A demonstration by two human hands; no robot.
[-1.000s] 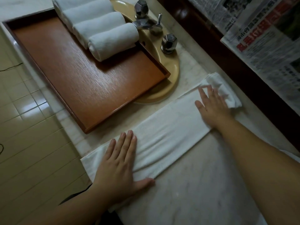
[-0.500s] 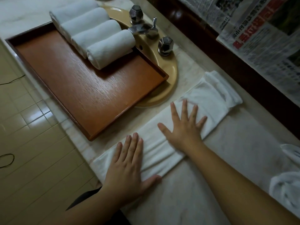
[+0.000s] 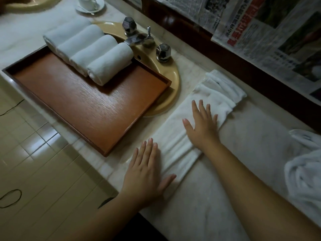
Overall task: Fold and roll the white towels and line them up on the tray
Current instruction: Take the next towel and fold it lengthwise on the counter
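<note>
Surroundings: a marble surface [image 3: 251, 153] carries a wooden tray [image 3: 90, 108] that sits over a tan sink [image 3: 171, 73]; a chrome tap [image 3: 139, 39] with 2 knobs stands at the sink's far rim.
Behind: newspaper [image 3: 271, 37] hangs on the dark wall; a cup on a saucer [image 3: 88, 3] stands at the far end of the surface.
Right edge: a loose heap of white cloth [image 3: 305, 171] lies on the surface, well apart from both hands.
In the way: the tray's near corner lies just beside the towel's long edge, not touching it.
Rolls: 4 rolled towels [image 3: 90, 54] lie side by side at the tray's far end, the nearest one ending just beside the tap.
Towel: a folded strip [image 3: 208, 100] lies flat on the surface, right of the tray.
Long axis: it runs from the near edge of the surface diagonally away to the right, its bunched end toward the wall.
Left hand [image 3: 145, 171]: flat, fingers straight and together, pressing the near end.
Right hand [image 3: 203, 124]: flat, fingers spread wide, pressing the middle of the strip.
</note>
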